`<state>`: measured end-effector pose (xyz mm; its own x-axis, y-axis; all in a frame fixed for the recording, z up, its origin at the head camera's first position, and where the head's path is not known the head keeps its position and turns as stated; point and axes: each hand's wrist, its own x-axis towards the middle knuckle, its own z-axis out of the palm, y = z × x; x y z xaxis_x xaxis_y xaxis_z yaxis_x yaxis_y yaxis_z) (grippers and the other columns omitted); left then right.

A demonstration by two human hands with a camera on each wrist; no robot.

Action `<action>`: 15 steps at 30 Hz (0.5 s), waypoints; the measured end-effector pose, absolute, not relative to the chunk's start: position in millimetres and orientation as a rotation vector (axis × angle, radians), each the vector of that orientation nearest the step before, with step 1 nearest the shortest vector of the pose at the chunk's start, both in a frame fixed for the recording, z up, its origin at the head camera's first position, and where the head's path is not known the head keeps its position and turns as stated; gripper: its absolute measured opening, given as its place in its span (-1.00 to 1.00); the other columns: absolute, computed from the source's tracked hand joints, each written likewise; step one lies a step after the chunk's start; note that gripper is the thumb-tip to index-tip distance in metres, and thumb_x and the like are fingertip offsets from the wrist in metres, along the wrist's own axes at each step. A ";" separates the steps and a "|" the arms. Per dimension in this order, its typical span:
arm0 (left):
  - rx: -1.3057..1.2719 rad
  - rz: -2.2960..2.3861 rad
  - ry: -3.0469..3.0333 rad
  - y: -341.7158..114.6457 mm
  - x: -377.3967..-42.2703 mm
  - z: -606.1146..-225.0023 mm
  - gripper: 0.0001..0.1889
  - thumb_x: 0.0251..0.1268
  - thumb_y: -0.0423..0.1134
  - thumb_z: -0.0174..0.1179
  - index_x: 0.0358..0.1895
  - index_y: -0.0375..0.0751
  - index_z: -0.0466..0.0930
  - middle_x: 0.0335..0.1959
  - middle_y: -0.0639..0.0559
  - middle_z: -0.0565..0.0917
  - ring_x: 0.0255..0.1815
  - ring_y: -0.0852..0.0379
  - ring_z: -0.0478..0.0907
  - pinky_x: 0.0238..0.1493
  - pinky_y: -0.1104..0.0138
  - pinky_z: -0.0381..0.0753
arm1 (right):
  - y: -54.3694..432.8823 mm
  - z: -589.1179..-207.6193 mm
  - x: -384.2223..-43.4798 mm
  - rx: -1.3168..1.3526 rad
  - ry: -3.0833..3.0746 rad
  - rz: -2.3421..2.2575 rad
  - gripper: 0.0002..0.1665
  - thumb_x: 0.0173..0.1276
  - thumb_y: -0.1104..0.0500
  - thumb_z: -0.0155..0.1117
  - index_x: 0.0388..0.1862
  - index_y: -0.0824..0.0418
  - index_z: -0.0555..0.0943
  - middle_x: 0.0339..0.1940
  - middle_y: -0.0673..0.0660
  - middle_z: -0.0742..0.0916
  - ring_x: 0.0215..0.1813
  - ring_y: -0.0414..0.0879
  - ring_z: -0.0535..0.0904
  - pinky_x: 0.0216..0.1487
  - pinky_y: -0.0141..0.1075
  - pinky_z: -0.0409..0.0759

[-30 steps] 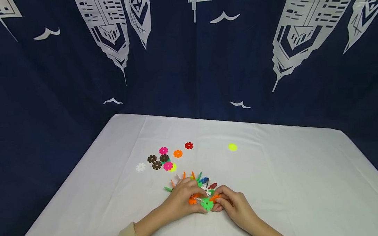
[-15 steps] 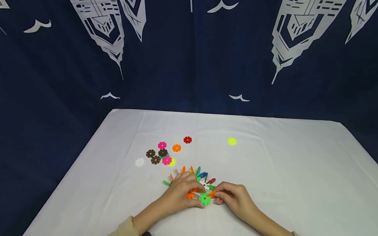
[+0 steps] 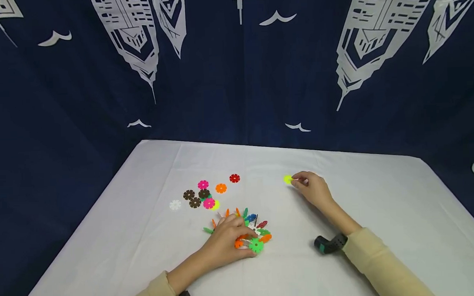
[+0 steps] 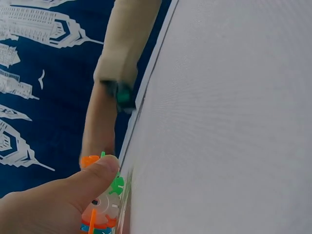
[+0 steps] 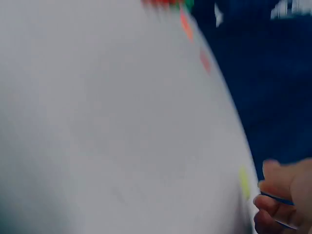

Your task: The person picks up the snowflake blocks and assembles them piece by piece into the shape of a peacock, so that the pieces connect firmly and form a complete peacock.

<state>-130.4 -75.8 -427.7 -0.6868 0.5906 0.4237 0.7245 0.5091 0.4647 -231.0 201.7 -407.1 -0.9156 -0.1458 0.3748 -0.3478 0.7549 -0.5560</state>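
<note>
My left hand (image 3: 226, 240) grips the near side of a ring-like build of slotted plastic snowflake discs (image 3: 256, 245), in green, orange, white, red and blue. Its palm hides part of the build. In the left wrist view the thumb (image 4: 100, 173) presses along the build beside a clear disc (image 4: 103, 207). Farther back, my right hand (image 3: 312, 190) reaches over the cloth, its fingertips right at a lone yellow disc (image 3: 287, 179). The right wrist view has the yellow disc (image 5: 244, 183) just off the loosely bent fingers (image 5: 273, 202).
Several loose discs lie left of centre: brown ones (image 3: 189, 194), pink ones (image 3: 203, 184), an orange one (image 3: 221, 188), a red one (image 3: 234, 178) and a white one (image 3: 175, 204). A white cloth (image 3: 360, 196) covers the table. Behind it hangs a dark blue printed curtain (image 3: 219, 100).
My right hand has left the orange disc on the build and moved away and to the right, to the yellow disc. My left hand keeps its grip.
</note>
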 end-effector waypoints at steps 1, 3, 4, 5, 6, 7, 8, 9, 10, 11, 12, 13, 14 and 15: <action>-1.124 -0.936 -2.543 -75.5 -130.1 -429.1 -0.63 -0.22 -0.05 0.53 -0.23 0.02 0.72 -0.51 0.35 0.30 -0.30 0.32 0.24 -0.23 0.44 0.23 | 204.7 -409.4 -242.6 0.317 -2.729 0.894 -0.74 0.22 0.23 0.34 -0.16 0.37 0.63 -0.35 0.17 0.62 -0.37 -0.02 0.51 -0.37 -0.19 0.47; -1.125 -0.937 -2.539 -74.4 -130.3 -431.1 -0.63 -0.23 -0.05 0.53 -0.23 0.03 0.72 -0.51 0.35 0.30 -0.31 0.32 0.24 -0.23 0.44 0.23 | 207.2 -412.7 -259.6 0.253 -2.867 0.837 -0.65 0.22 0.19 0.35 -0.10 0.40 0.60 -0.30 0.22 0.58 -0.28 0.05 0.48 -0.28 -0.12 0.46; -1.129 -0.934 -2.530 -74.0 -130.9 -431.2 -0.63 -0.23 -0.05 0.53 -0.23 0.04 0.72 -0.51 0.35 0.31 -0.32 0.32 0.24 -0.22 0.44 0.23 | 206.4 -412.7 -265.4 0.243 -2.906 0.821 -0.63 0.20 0.19 0.37 -0.11 0.42 0.58 -0.29 0.24 0.57 -0.25 0.07 0.48 -0.24 -0.10 0.46; -1.129 -0.936 -2.519 -73.7 -131.6 -431.0 -0.63 -0.23 -0.06 0.53 -0.23 0.03 0.72 -0.50 0.35 0.31 -0.32 0.32 0.24 -0.22 0.44 0.23 | 204.8 -411.6 -269.3 0.239 -2.931 0.812 -0.62 0.18 0.18 0.38 -0.13 0.42 0.57 -0.31 0.23 0.56 -0.26 0.07 0.46 -0.24 -0.09 0.45; -1.122 -0.934 -2.514 -73.5 -132.3 -430.8 -0.63 -0.24 -0.06 0.54 -0.23 0.03 0.72 -0.50 0.34 0.31 -0.32 0.31 0.24 -0.22 0.43 0.23 | 202.8 -409.9 -271.4 0.248 -2.946 0.808 -0.63 0.17 0.19 0.40 -0.15 0.42 0.56 -0.33 0.22 0.54 -0.28 0.06 0.45 -0.26 -0.10 0.44; -1.112 -0.932 -2.515 -73.5 -132.8 -430.1 -0.63 -0.24 -0.06 0.54 -0.23 0.03 0.72 -0.50 0.34 0.31 -0.32 0.31 0.24 -0.22 0.43 0.23 | 200.8 -408.2 -271.6 0.258 -2.951 0.821 -0.65 0.16 0.21 0.40 -0.18 0.41 0.54 -0.36 0.20 0.53 -0.31 0.05 0.43 -0.29 -0.13 0.43; -1.100 -0.930 -2.518 -73.6 -133.2 -429.4 -0.63 -0.24 -0.07 0.54 -0.23 0.03 0.72 -0.50 0.33 0.31 -0.31 0.30 0.24 -0.21 0.42 0.24 | 199.4 -406.9 -270.0 0.271 -2.940 0.846 -0.68 0.15 0.23 0.40 -0.23 0.40 0.52 -0.41 0.18 0.52 -0.34 0.03 0.41 -0.33 -0.15 0.41; -1.087 -0.930 -2.527 -73.8 -133.3 -428.6 -0.63 -0.24 -0.07 0.54 -0.23 0.03 0.72 -0.50 0.33 0.31 -0.30 0.30 0.25 -0.20 0.42 0.24 | 198.9 -406.3 -266.7 0.288 -2.922 0.864 -0.71 0.14 0.26 0.40 -0.28 0.38 0.51 -0.45 0.15 0.51 -0.38 0.01 0.40 -0.37 -0.18 0.39; -1.077 -0.930 -2.539 -74.1 -133.2 -428.4 -0.63 -0.24 -0.07 0.54 -0.23 0.03 0.72 -0.50 0.33 0.31 -0.29 0.30 0.26 -0.19 0.42 0.24 | 199.5 -406.4 -261.2 0.315 -2.894 0.880 -0.73 0.14 0.28 0.40 -0.30 0.37 0.50 -0.48 0.13 0.51 -0.42 -0.02 0.39 -0.40 -0.20 0.37; -1.062 -0.930 -2.557 -74.2 -132.8 -428.5 -0.62 -0.23 -0.07 0.54 -0.22 0.03 0.72 -0.50 0.33 0.31 -0.28 0.30 0.26 -0.19 0.42 0.25 | 200.1 -406.4 -253.7 0.325 -2.873 0.916 -0.76 0.14 0.30 0.39 -0.31 0.35 0.49 -0.51 0.10 0.51 -0.45 -0.05 0.40 -0.44 -0.24 0.38; -1.050 -0.925 -2.574 -74.4 -132.3 -428.5 -0.62 -0.23 -0.05 0.53 -0.22 0.03 0.72 -0.49 0.33 0.31 -0.27 0.30 0.26 -0.18 0.42 0.25 | 200.6 -406.2 -244.0 0.339 -2.848 0.964 -0.79 0.16 0.33 0.37 -0.32 0.35 0.50 -0.51 0.08 0.54 -0.47 -0.08 0.44 -0.46 -0.29 0.41; -1.042 -0.922 -2.585 -74.5 -131.9 -428.5 -0.62 -0.22 -0.05 0.53 -0.21 0.03 0.71 -0.49 0.33 0.31 -0.27 0.30 0.26 -0.17 0.42 0.25 | 200.4 -405.5 -232.7 0.353 -2.813 1.012 -0.83 0.17 0.36 0.35 -0.33 0.34 0.51 -0.52 0.07 0.57 -0.49 -0.09 0.48 -0.48 -0.32 0.44; -1.032 -0.925 -2.592 -74.7 -131.6 -428.6 -0.62 -0.21 -0.05 0.52 -0.21 0.04 0.71 -0.49 0.33 0.32 -0.26 0.31 0.27 -0.17 0.42 0.25 | 199.3 -404.7 -219.5 0.371 -2.772 1.062 -0.87 0.18 0.39 0.32 -0.33 0.34 0.53 -0.51 0.06 0.61 -0.50 -0.11 0.52 -0.49 -0.35 0.49; -1.024 -0.927 -2.595 -74.8 -131.4 -428.4 -0.62 -0.21 -0.06 0.52 -0.21 0.04 0.71 -0.48 0.33 0.32 -0.27 0.31 0.27 -0.18 0.41 0.25 | 197.1 -403.6 -205.1 0.400 -2.735 1.116 -0.89 0.18 0.43 0.30 -0.32 0.34 0.56 -0.50 0.07 0.63 -0.50 -0.11 0.56 -0.49 -0.36 0.52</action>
<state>-131.4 -74.8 -428.4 -0.7396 0.5455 0.3942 0.6718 0.5631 0.4812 -205.1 197.1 -403.6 -0.9513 -0.1845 0.2469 -0.3046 0.6857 -0.6611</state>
